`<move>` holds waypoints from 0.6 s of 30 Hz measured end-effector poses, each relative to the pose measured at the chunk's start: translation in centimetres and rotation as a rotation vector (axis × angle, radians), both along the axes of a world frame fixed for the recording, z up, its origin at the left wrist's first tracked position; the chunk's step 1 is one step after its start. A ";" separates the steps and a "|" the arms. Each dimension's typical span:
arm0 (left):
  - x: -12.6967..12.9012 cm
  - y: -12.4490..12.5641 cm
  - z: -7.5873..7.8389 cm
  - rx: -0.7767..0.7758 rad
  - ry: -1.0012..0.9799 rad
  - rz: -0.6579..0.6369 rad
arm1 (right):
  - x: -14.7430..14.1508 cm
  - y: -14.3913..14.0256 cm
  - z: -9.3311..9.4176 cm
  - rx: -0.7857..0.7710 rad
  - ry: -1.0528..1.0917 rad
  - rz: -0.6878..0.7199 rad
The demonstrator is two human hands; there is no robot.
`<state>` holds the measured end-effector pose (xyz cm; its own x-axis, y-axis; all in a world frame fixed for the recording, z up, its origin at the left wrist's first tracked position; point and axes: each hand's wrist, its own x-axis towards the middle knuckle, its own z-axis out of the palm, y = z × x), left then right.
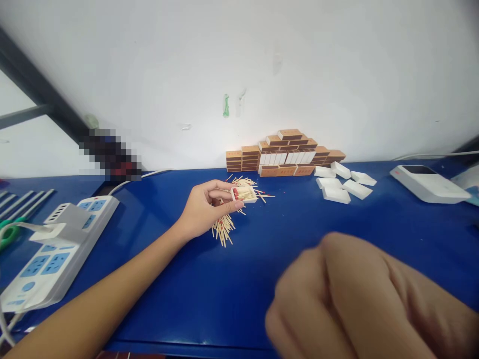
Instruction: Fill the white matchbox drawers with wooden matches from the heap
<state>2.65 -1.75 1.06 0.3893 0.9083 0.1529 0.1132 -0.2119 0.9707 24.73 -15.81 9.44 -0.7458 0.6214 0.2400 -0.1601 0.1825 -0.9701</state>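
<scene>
My left hand (205, 206) reaches out over the blue table (157, 279) and grips a small white matchbox tray (245, 195) filled with red-tipped matches. Under and around the hand lies a loose pile of matches (223, 230). My right hand (359, 299) is close to the camera at the lower right, blurred, with its fingers curled into a fist; nothing shows in it.
Brown matchboxes (284, 153) are stacked against the white wall. Several white empty trays (342, 182) lie to their right. A white scale-like device (428, 183) sits far right. A white power strip (56, 249) and green-handled scissors (9, 233) lie at the left.
</scene>
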 end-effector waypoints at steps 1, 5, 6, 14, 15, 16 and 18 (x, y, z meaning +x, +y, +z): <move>0.0 0.0 0.0 -0.002 0.001 0.004 | 0.0 0.9 -0.3 -0.028 0.053 -0.053; 0.0 0.1 -0.2 0.036 0.004 0.058 | 1.0 6.5 -2.6 0.005 -0.024 -0.416; 0.0 0.2 -0.3 0.046 0.003 0.071 | 1.6 8.0 -3.3 0.104 -0.146 -0.544; 0.0 0.4 -0.5 0.116 -0.029 0.121 | 5.4 13.2 -7.7 0.588 -0.906 -0.757; 0.0 0.4 -0.5 0.123 -0.022 0.123 | 5.3 13.2 -8.1 0.600 -0.933 -0.784; 0.0 0.4 -0.5 0.128 -0.008 0.126 | 5.1 13.2 -8.4 0.606 -0.955 -0.803; 0.0 0.5 -0.6 0.133 0.024 0.134 | 4.6 13.1 -8.9 0.609 -0.982 -0.812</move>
